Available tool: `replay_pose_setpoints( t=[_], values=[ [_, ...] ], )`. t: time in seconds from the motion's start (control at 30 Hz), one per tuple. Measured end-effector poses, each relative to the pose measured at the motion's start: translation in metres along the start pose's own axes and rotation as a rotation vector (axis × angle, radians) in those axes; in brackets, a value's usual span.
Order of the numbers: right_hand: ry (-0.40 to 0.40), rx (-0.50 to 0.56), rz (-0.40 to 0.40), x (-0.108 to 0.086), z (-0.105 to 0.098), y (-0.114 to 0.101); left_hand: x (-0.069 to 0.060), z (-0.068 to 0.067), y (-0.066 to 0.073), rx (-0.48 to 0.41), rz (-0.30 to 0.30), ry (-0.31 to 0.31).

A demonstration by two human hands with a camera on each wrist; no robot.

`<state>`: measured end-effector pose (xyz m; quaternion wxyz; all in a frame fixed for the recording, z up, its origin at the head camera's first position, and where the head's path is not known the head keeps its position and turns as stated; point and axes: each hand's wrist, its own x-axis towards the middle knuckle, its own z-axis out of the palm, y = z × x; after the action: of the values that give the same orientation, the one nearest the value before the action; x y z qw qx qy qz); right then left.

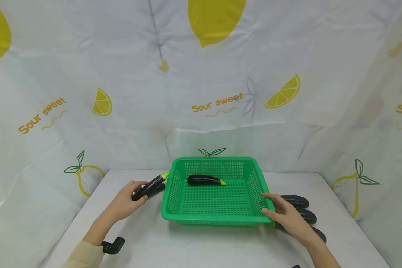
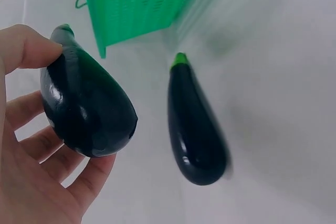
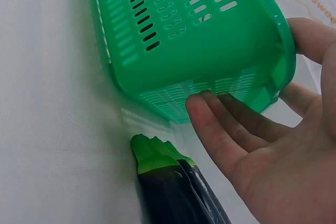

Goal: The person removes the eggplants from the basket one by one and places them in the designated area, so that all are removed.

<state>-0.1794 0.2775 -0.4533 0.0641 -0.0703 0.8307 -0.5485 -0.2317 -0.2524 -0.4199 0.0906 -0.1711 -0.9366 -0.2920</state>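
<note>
My left hand (image 1: 124, 203) holds a dark purple eggplant (image 1: 149, 188) with a green stem, raised beside the basket's left side. In the left wrist view its thumb and fingers wrap round that eggplant (image 2: 86, 103). A second eggplant (image 2: 195, 129) lies on the table just behind it. The green plastic basket (image 1: 217, 218) stands in the middle, with one eggplant (image 1: 203, 180) lying inside near its back wall. With my right hand (image 1: 289, 217) I grip the basket's right rim near the front corner; some fingers rest along the outer wall (image 3: 199, 56).
Several eggplants (image 1: 308, 215) lie side by side to the right of the basket, partly hidden by my right hand. A white sheet printed with lemons (image 1: 217, 126) hangs behind the white table (image 1: 160, 247). A black strap piece (image 1: 113, 245) sits on my left wrist.
</note>
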Motion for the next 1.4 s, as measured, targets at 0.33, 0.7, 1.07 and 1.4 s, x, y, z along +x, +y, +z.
replay_pose_setpoints(
  t=[0.33, 0.7, 1.07, 1.4],
  values=[
    [0.002, -0.013, -0.004, -0.001, 0.0, -0.003, -0.002, 0.017, -0.017, -0.072, -0.11, -0.04],
    [0.006, -0.015, -0.008, -0.001, 0.0, -0.002, -0.004, 0.026, -0.027, -0.119, -0.193, -0.056],
    [0.005, -0.013, -0.004, -0.003, -0.001, -0.001, -0.005, 0.043, -0.033, -0.06, -0.225, -0.063],
    [0.006, -0.019, -0.006, -0.001, 0.001, -0.003, -0.009, 0.051, -0.043, -0.038, -0.227, -0.063]
  ],
)
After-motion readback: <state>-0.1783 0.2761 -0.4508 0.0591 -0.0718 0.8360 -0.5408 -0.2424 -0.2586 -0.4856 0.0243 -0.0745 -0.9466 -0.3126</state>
